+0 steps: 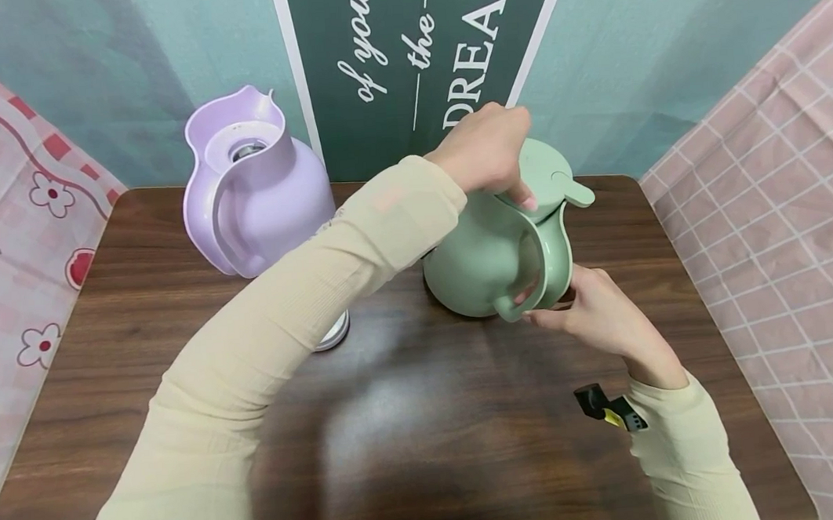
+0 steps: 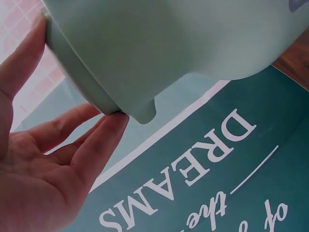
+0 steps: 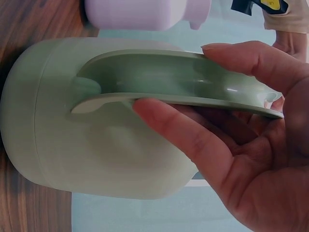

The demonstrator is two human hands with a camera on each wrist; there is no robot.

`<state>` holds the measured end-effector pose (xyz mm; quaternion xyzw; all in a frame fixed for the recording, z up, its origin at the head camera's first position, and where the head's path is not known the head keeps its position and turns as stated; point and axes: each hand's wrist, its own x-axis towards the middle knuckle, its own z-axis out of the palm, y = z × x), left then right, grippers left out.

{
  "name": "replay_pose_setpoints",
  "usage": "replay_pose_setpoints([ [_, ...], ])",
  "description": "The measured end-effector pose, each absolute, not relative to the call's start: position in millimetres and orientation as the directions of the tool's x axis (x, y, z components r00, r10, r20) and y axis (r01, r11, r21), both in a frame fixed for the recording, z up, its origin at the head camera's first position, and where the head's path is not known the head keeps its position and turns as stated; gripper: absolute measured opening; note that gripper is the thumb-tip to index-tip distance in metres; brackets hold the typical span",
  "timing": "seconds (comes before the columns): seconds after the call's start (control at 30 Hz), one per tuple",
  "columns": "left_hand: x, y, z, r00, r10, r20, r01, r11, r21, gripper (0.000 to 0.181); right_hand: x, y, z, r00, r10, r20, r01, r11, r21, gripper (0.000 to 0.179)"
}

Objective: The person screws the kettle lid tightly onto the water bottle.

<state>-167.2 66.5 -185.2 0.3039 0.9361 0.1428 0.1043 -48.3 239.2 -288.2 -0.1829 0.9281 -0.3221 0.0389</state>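
Left fingers: spread, gripping green lid
Right fingers: half-curled, I see, pinching jug handle
Purple jug: far left

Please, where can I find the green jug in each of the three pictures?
Head: the green jug is just right of centre.
Left wrist: the green jug stretches across the top, cut off by the frame.
Right wrist: the green jug lies sideways across the left and middle.
Shared landmark: the brown wooden table, below in head, upper right edge in left wrist, left edge in right wrist.
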Motion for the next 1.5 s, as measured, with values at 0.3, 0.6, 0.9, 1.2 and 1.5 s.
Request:
replay_pose_setpoints([
  [0.3,-169.3,66.1,-185.5,-0.790,0.601,-0.120,0.544,0.778,0.313,0.053,-49.3,239.4,-289.5,-0.923,-0.380,0.059,-0.333,0.712,-0.619,0.020],
  [0.6,-172.5,65.8,-185.9,-0.784,0.607,-0.130,0.556,0.780,0.289,0.049,-48.6,239.8,-289.6,-0.923,-0.381,0.058,-0.332,0.707,-0.624,0.020],
  [0.9,-173.3,64.2,-186.4,-0.774,0.623,-0.114,0.575,0.766,0.287,0.053,-48.7,239.8,-289.7,-0.925,-0.377,0.050,-0.322,0.706,-0.631,0.020],
  [1.2,-173.6,63.9,-186.3,-0.762,0.637,-0.118,0.586,0.756,0.292,0.051,-49.1,240.5,-290.3,-0.920,-0.388,0.057,-0.334,0.699,-0.633,0.019],
  [1.5,-173.4,62.4,-185.7,-0.757,0.645,-0.108,0.590,0.744,0.313,0.051,-49.0,240.7,-290.0,-0.919,-0.389,0.061,-0.341,0.708,-0.619,0.018],
])
